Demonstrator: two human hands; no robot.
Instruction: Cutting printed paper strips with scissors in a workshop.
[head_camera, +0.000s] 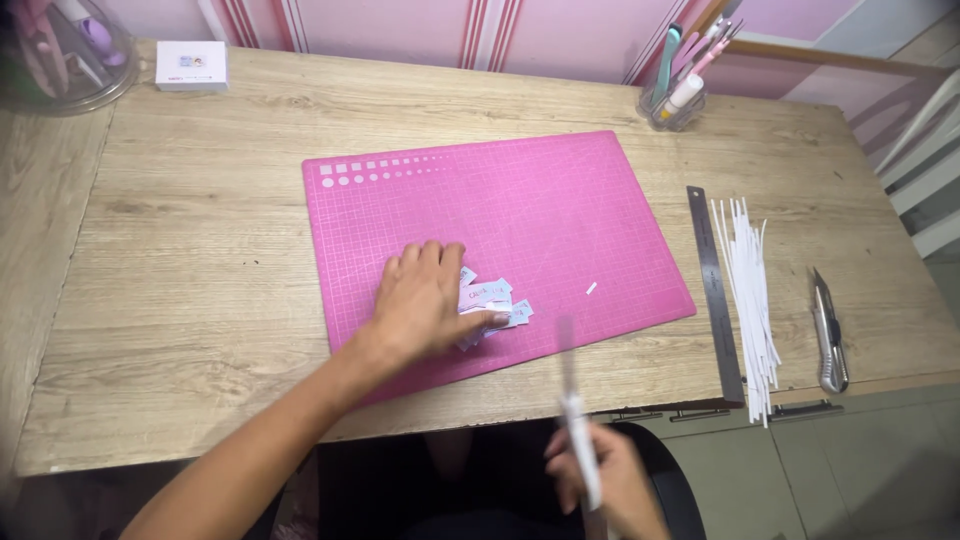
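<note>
Paper slips (497, 300) are lying in a small loose heap on the pink cutting mat (560, 200), pinned under the fingers of the left hand (425, 300). That hand is lying flat and spread, palm down, pressing on the pile rather than closing around it, with a few slips poking out just past its fingertips. Nearest the camera, below the worktop edge, the right hand (600, 485) is closing its grip around a thin white stick (578, 440), blurred, which is pointing up toward the mat; whether it is a strip or a tool I cannot tell.

The slips look very light, thin and floppy, so they are likely to slide or scatter at a touch. Pinching one by a free edge beyond the pressing fingers seems the safest hold.

A single small white scrap (591, 288) is lying alone on the mat, to the right of the left hand and well apart from the pile. Further right, off the mat on the wooden worktop (200, 290), a steel ruler (716, 290) is lying beside a bundle of thin white strips (752, 300), with a utility knife (829, 335) beyond them. At the far side, a clear cup of pens (673, 100) is standing, and a small white box (191, 66) is sitting well to the left of both hands.
</note>
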